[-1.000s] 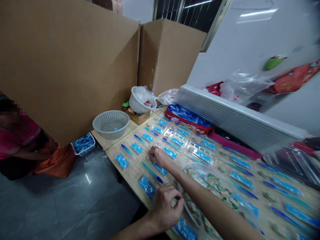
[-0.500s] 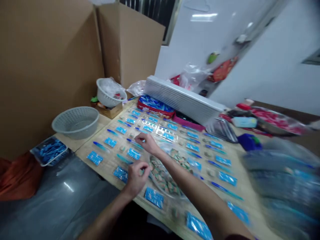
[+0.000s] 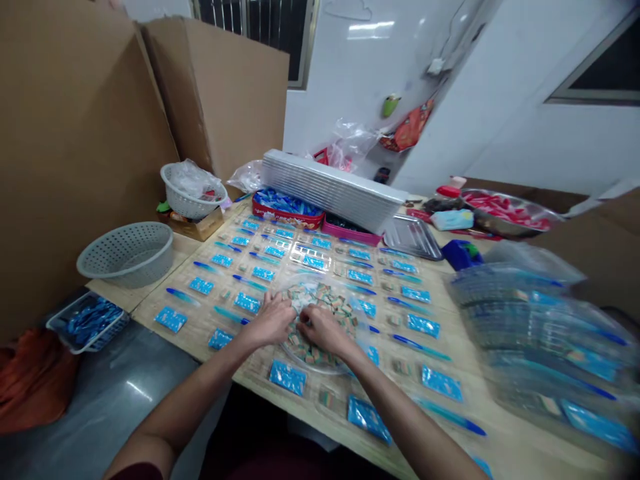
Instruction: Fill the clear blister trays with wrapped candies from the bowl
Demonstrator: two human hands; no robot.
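Note:
A clear round container (image 3: 313,367) full of small tan-and-green block-like pieces (image 3: 345,312) sits on the table before me. My right hand (image 3: 323,327) is down among these pieces, fingers curled and closed; whatever they pinch is hidden. At the container's left rim is my left hand (image 3: 274,320), its fingers bent and pressed together, with their tips too small to show what they hold. Around both hands lie rows of clear plastic trays, each with a blue packet (image 3: 287,377) and a blue pen-like tool (image 3: 421,347). Some trays also hold a small tan-and-green piece (image 3: 327,399).
Blurred stacked clear trays (image 3: 540,347) rise at the right. Behind the rows stand a red tin of blue items (image 3: 287,203), a pink box (image 3: 350,232) and a long stack of clear trays (image 3: 330,190). A grey basket (image 3: 127,253) sits at the left edge.
My right hand has come down and toward me from the far tray rows into the container. My left hand has moved slightly up to its rim. The view has shifted right.

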